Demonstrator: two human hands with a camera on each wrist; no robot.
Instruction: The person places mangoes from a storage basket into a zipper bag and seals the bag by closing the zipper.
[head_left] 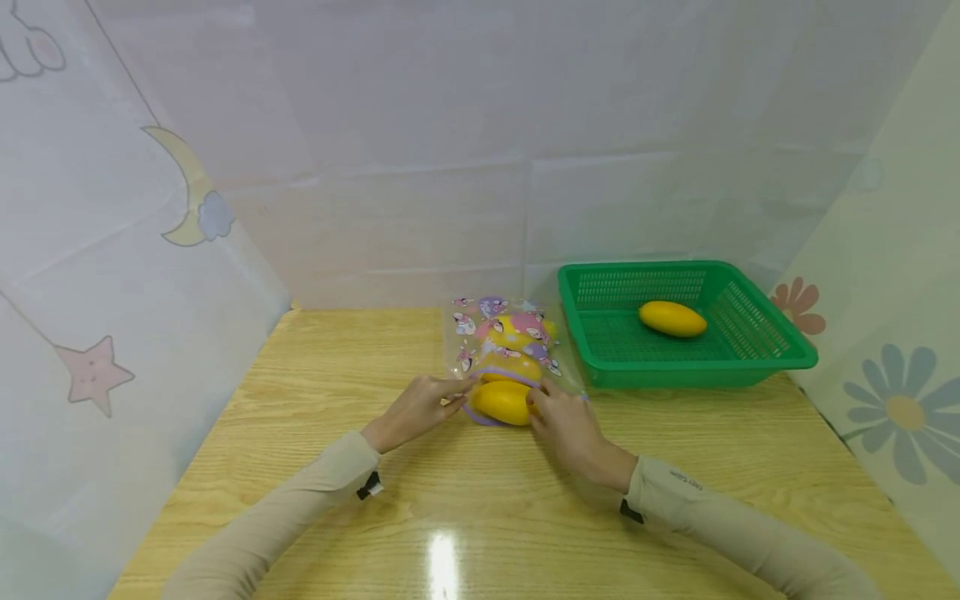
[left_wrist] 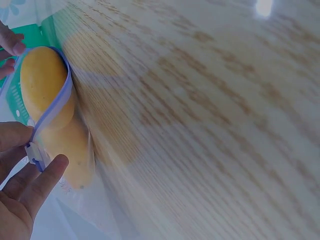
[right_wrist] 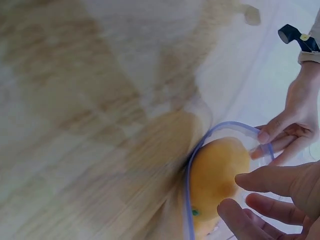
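A clear zip bag (head_left: 467,354) printed with cartoon figures lies on the table, its purple-edged mouth toward me. Several yellow mangoes are inside. The nearest mango (head_left: 501,402) sits in the mouth, framed by the purple rim (left_wrist: 62,95). My left hand (head_left: 420,407) pinches the left side of that rim beside a white slider (left_wrist: 34,154). At the mango's right end is my right hand (head_left: 570,433). In the right wrist view its thumb (right_wrist: 267,180) touches or nearly touches the mango (right_wrist: 220,170), and the other fingers stand apart, loosely bent.
A green plastic basket (head_left: 697,364) stands at the back right, close to the bag. One more yellow mango (head_left: 672,319) lies in it. The wooden table (head_left: 337,358) meets a printed cloth wall (head_left: 412,208) at the back, with more cloth on both sides.
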